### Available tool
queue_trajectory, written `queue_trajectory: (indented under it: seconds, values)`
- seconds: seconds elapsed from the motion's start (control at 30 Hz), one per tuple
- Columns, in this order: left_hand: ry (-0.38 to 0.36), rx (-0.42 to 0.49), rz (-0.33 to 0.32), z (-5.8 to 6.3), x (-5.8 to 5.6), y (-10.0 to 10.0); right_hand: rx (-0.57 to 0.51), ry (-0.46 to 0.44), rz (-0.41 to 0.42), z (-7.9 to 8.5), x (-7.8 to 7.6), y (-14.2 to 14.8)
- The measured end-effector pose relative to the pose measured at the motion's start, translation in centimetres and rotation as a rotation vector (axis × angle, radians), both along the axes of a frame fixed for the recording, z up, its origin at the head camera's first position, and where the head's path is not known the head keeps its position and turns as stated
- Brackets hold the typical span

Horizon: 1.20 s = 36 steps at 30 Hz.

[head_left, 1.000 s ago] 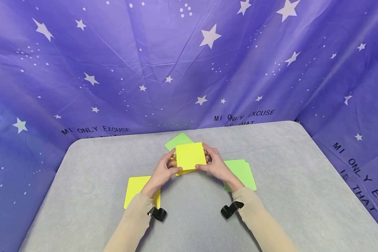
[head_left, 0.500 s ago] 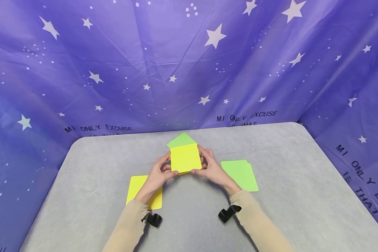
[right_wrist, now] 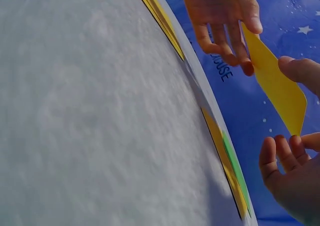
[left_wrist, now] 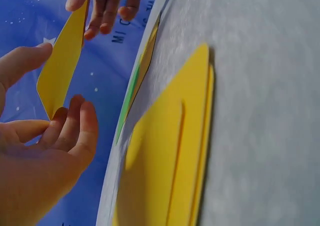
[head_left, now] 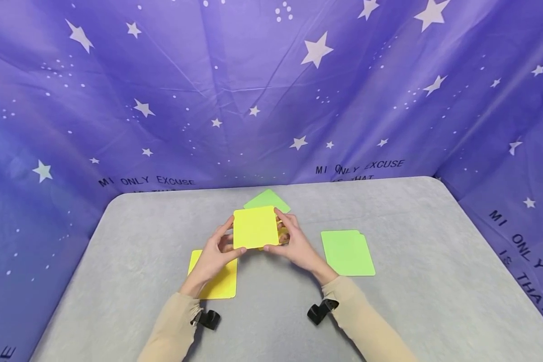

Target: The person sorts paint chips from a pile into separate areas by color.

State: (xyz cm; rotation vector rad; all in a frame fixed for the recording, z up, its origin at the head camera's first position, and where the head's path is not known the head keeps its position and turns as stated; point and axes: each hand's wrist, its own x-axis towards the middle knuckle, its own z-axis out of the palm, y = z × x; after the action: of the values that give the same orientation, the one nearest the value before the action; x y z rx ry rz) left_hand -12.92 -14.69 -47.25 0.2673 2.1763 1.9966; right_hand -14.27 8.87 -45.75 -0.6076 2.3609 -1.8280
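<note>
Pinching opposite sides of a thin, bright-yellow square card with rounded corners [head_left: 255,227], my left hand [head_left: 211,257] and right hand [head_left: 298,245] hold it raised above the grey, round-cornered table [head_left: 271,322]. On each hand, thumb and forefinger are spread wide, thumb at a near corner of the card, forefinger at a far one; my other fingers curl loosely behind. A flat green card [head_left: 268,199] lies by the table's far edge. Stacked yellow square cards [head_left: 222,282] lie toward its left edge, overlapping light-green square cards [head_left: 348,253] toward its right.
</note>
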Motion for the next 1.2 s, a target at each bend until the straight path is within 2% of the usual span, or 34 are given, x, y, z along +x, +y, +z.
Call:
queue_trajectory:
  seconds: [0.1,0.27,0.4,0.53,0.8,1.03,1.2]
  values:
    - [0.067,-0.009,0.016,-0.1,0.1,-0.7,-0.007,0.021,-0.004,-1.3,-0.3,-0.6]
    - [0.166,-0.041,0.017,-0.4,0.5,-2.1,0.029,0.069,-0.014,-1.6,0.0,-1.7]
    - [0.203,-0.094,-0.006,-0.4,0.9,-3.2,0.075,0.077,-0.007,-1.6,0.3,-2.5]
    - [0.210,-0.149,-0.009,-0.4,1.5,-4.2,0.125,0.074,-0.004,-1.6,0.8,-3.4]
    - [0.232,-0.246,0.026,-0.7,2.6,-5.9,0.161,0.063,0.033,-1.6,1.4,-4.9]
    - [0.180,-0.274,0.009,-0.8,3.4,-7.3,0.215,0.061,0.094,-1.8,2.0,-5.4]
    - [0.185,-0.312,-0.005,-0.8,3.9,-8.0,0.219,0.087,0.122,-2.0,2.3,-5.7]
